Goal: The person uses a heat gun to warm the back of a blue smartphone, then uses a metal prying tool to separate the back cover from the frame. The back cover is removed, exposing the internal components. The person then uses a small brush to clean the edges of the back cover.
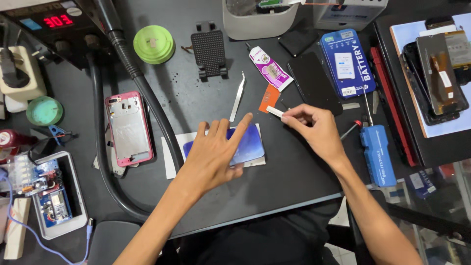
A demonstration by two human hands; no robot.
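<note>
Two hands work over the blue phone back cover (248, 145): my left hand (213, 157) lies spread flat on it, my right hand (314, 128) just right of it pinches a small white strip (274, 112). I'd keep the cover pinned steady on the surface (289, 181).

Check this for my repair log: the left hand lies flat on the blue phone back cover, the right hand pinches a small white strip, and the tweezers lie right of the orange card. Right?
Not quite. In the head view the tweezers lie left of the orange card, not right. The rest holds: the left hand lies flat on the blue phone back cover, and the right hand pinches a small white strip.
</note>
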